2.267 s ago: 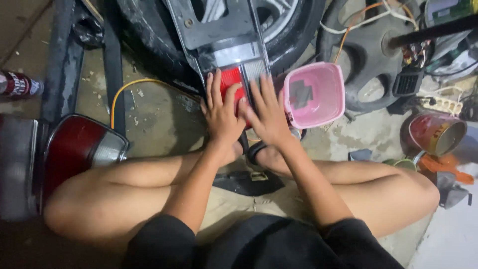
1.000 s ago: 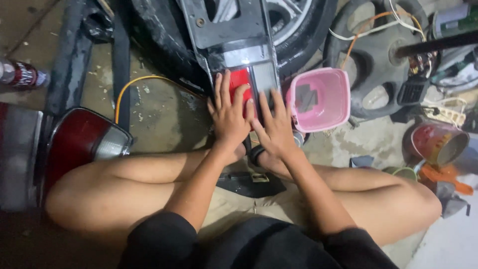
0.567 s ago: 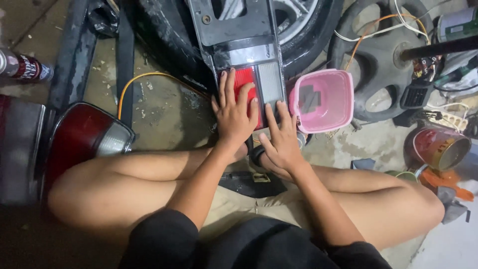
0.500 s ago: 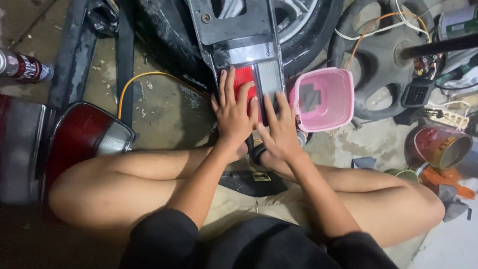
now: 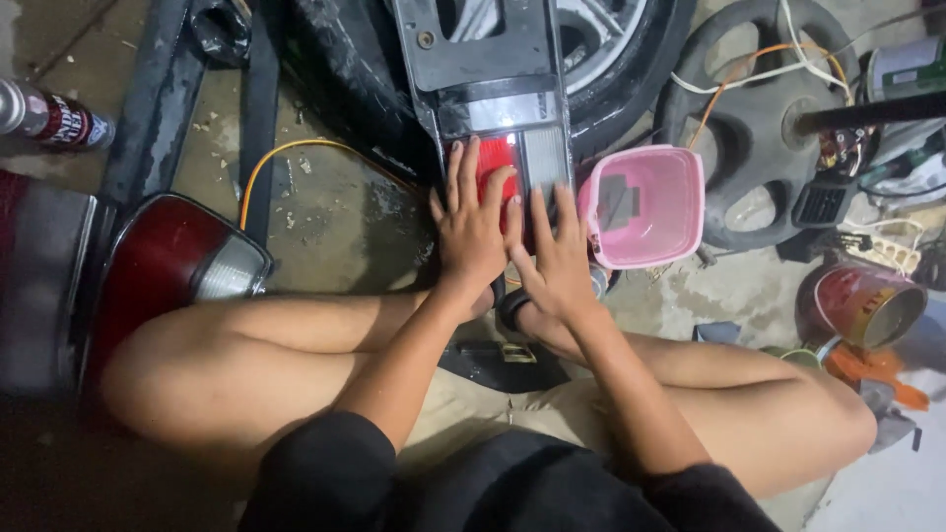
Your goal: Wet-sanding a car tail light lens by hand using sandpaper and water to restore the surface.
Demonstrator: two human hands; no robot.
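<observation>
Black short sleeves, khaki shorts, bare forearms and knees.

I see my left hand [image 5: 471,229] and right hand [image 5: 558,264] pressed flat, fingers spread, side by side on the red and clear tail lamp [image 5: 512,166] lying on the concrete floor [image 5: 335,212], with a pink plastic basket [image 5: 645,207] just beside it and a tyre [image 5: 365,79] behind.

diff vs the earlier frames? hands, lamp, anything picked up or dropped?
Little changed. The right hand slid slightly down the tail lamp, baring more of its clear section. The left hand stayed flat on the red lens. Nothing was picked up or let go. The pink basket and loose tail lamp stayed put.
</observation>
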